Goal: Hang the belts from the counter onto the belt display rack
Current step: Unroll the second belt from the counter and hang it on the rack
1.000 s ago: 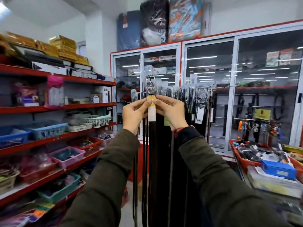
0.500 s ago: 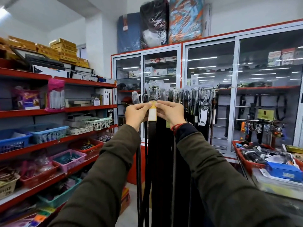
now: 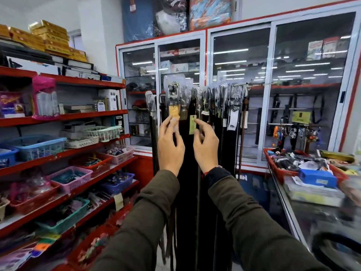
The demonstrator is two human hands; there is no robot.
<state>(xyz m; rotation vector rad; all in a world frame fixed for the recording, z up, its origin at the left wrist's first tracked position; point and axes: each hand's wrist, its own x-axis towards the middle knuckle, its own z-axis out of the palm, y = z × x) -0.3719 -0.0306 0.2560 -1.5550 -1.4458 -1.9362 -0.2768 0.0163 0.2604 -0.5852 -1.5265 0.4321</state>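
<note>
A dark belt [image 3: 172, 94] with a plastic-wrapped buckle and a yellow tag hangs at the left end of the belt display rack [image 3: 256, 84], among several other dark belts [image 3: 224, 106]. My left hand [image 3: 170, 147] is just below the yellow tag, fingers spread, holding nothing. My right hand [image 3: 205, 147] is beside it, fingers apart, with its fingertips close to a green tag [image 3: 192, 125] on a neighbouring belt. A blurred coiled black belt [image 3: 336, 249] lies on the glass counter [image 3: 293, 218] at the lower right.
Red shelves [image 3: 64, 116] with plastic baskets of small goods line the left side. Glass-door cabinets [image 3: 240, 94] stand behind the rack. A red tray [image 3: 273, 163] and a blue box [image 3: 317, 178] sit on the counter to the right.
Both hands have let go of the belt with the yellow tag and dropped lower, fingers spreading. The belt now hangs by itself on the rack.
</note>
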